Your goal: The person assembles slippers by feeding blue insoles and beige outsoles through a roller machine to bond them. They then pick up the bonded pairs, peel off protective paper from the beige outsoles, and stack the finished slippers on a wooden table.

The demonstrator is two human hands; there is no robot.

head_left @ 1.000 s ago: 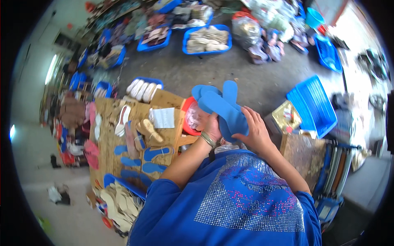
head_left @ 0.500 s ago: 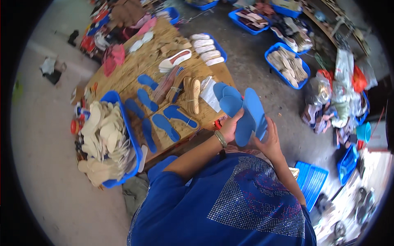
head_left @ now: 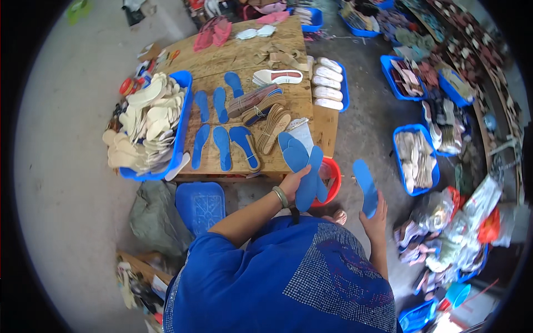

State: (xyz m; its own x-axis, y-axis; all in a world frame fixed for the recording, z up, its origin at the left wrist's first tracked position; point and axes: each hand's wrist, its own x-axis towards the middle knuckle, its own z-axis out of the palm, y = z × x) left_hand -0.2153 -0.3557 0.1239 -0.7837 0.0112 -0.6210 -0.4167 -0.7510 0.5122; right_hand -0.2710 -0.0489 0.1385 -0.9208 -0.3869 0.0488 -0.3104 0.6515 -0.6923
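Note:
My left hand grips several blue insoles, fanned out over one another just beyond the table's near right corner. A single blue insole stands upright in my right hand, apart from the others. On the wooden table blue insoles lie in two rows. Beside them are a tied bundle of tan insoles and another bundle with reddish and blue layers. A white sheet of paper lies partly behind the fanned insoles.
Left on the table, a blue basket is heaped with cream insoles. A red bucket stands below my hands, near a blue plastic stool. Rightward on the floor are blue baskets of soles and plastic bags.
One insole has come away from the stack in my right hand and moved right. My left hand keeps the rest, slightly lower and further left. The whole view has turned.

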